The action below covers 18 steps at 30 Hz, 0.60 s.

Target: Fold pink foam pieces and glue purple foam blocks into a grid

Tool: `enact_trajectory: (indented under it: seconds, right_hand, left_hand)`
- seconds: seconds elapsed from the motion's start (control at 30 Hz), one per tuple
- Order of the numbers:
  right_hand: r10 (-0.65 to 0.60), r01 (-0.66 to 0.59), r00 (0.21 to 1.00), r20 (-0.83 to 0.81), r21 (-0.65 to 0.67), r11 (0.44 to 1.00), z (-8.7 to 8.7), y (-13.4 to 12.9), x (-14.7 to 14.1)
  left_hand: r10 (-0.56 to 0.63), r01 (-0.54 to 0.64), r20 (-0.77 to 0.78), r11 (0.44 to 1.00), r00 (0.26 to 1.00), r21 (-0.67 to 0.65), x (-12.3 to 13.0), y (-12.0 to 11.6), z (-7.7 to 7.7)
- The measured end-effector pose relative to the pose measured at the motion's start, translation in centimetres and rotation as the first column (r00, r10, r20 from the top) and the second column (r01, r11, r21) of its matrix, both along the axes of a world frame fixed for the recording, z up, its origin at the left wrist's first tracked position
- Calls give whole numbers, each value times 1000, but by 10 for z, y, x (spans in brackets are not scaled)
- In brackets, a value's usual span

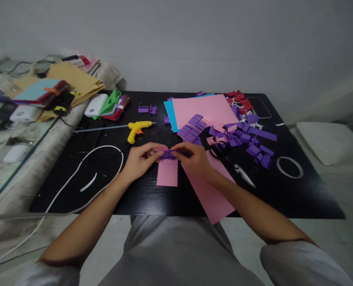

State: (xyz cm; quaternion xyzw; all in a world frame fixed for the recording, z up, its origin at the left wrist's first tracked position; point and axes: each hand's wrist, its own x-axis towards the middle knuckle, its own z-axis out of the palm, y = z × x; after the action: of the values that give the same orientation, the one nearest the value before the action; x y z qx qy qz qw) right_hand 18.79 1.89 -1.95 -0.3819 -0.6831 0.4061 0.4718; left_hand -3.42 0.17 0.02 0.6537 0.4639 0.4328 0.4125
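Note:
Between my two hands is a purple foam strip (168, 154), lying across the upper part of a pink sheet piece (167, 173). My left hand (142, 159) pinches the strip's left end between thumb and fingers. At its right end, my right hand (195, 159) grips it the same way. Fingertips cover both ends of the strip. Just beyond my left hand lies a yellow glue gun (134, 131) with a long glue stick at its back. Scissors (234, 167) with black handles rest to the right of my right hand, partly over a larger pink sheet (213, 194).
Pink sheets (203, 109) over a blue one lie at the back, with a purple-tiled piece (191, 129) in front. Purple scraps (253, 143) and red scraps (240, 101) are heaped right. A tape ring (290, 167) lies beyond. A white cable (83, 159) loops left.

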Motion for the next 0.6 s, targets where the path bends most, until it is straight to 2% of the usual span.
enact_trajectory:
  seconds: [0.13, 0.43, 0.6]
  right_hand:
    - [11, -11, 1000, 9, 48, 999, -2, 1, 0]
    - [-8, 13, 1000, -17, 258, 966, -3, 0, 0]
    - [-16, 22, 1000, -20, 319, 948, -7, 1, 0]
  left_hand:
    - [15, -12, -34, 997, 999, 71, -1, 1, -3]
    - [-50, 70, -96, 973, 994, 222, -5, 3, -12]
    - [-85, 118, -146, 966, 986, 230, -6, 2, -12]
